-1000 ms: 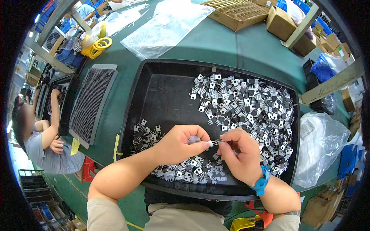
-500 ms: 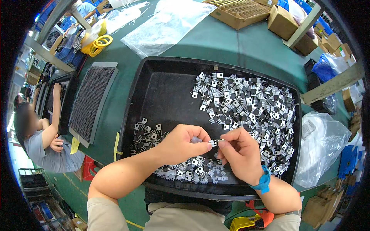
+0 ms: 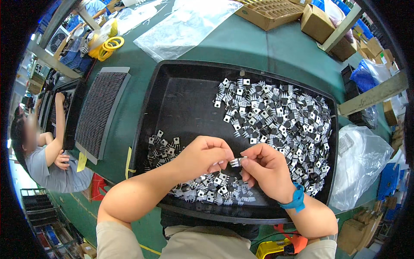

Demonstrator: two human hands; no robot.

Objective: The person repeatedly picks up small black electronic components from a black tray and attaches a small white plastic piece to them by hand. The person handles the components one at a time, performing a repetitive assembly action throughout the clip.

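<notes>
Pinching a small pronged part [image 3: 236,162], the right hand [image 3: 267,172] has thumb and forefinger clamped together on its dark body; the pale prongs jut out toward nine o'clock. Clock directions are read from this part in my head view, with twelve at the top. At about half past nine, the left hand [image 3: 206,153] is bent with its fingertips drawn in, just beside the prongs; I cannot tell whether those tips grip anything. Both hands and the part lie over the black tray [image 3: 185,101].

Room: I see the tray's dark floor spread from ten to twelve o'clock. A dense heap of like parts [image 3: 280,116] fills one to four o'clock, and a smaller heap [image 3: 215,190] curves from six to nine, partly under the left forearm.

Edges: the tray's far rim runs across twelve o'clock, its near rim across six, close to the person's waist. Each forearm passes over the rim, one near eight o'clock, one near five. Outside, I note a metal post [image 3: 375,93] near two, a clear plastic bag [image 3: 360,168] at three, a yellow strip [image 3: 128,162] at nine, and a rack of dark pieces [image 3: 103,110] toward ten.
</notes>
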